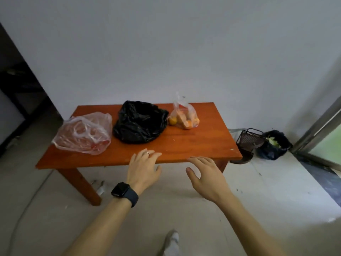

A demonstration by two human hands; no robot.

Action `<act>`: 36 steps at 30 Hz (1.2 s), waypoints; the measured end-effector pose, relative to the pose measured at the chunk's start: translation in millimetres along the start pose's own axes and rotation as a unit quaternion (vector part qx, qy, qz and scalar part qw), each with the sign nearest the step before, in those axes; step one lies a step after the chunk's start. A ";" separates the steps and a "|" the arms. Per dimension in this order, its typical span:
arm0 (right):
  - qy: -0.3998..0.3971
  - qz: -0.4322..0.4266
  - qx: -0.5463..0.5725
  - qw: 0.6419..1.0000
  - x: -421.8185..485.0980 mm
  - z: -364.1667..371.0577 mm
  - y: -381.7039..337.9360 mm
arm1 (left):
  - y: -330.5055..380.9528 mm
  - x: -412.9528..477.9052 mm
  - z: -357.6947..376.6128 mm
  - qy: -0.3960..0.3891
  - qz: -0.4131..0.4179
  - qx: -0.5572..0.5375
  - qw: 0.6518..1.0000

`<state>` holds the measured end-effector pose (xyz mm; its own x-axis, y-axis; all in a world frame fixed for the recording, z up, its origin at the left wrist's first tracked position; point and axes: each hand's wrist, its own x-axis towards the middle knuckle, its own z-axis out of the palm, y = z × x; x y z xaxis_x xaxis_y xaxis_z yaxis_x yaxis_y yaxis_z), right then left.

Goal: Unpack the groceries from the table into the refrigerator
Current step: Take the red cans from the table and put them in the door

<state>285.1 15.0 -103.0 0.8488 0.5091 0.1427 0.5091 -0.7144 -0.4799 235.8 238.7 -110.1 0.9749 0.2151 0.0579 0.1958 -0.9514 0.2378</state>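
Spread wide, empty: left grip [144, 169], right grip [206, 178], at near edge of red-brown wooden bench [193, 143]. Pinkish clear plastic bag [83, 133] by left edge, crumpled black plastic bag [140, 122] centre, clear plastic bag of oranges [184, 117] at far edge. Oranges likely spilled if bag is lifted by body, not handles.

Taken by one wide-angle camera worn on the head. Looks forward and down over a table [193, 143], facing its long front edge and the wall [166, 52] behind. Sits close enough to show left hand [143, 169] and right hand [206, 179] large in the lower foreground. Holds the table at centre, farther off, with floor [276, 191] on both sides. Bows straight lines toward the margins.
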 end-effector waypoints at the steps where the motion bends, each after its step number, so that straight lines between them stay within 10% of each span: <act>1: -0.008 -0.002 0.002 1.000 15.7 9.6 0.3 | -11.5 10.9 2.6 -0.003 -0.007 0.003 1.000; 20: -0.205 0.059 0.061 0.975 290.9 161.0 14.5 | -182.9 258.6 49.1 -0.142 -0.025 0.039 0.989; 36: -0.237 0.219 -0.012 0.946 425.7 256.2 -10.6 | -293.4 425.1 71.6 -0.305 0.210 0.215 0.904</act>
<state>604.5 362.3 -258.9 0.8235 0.3145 -0.4721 0.1301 -0.9148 -0.3824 600.3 593.5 -224.7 0.8243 -0.2223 -0.5207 -0.3100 -0.9468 -0.0864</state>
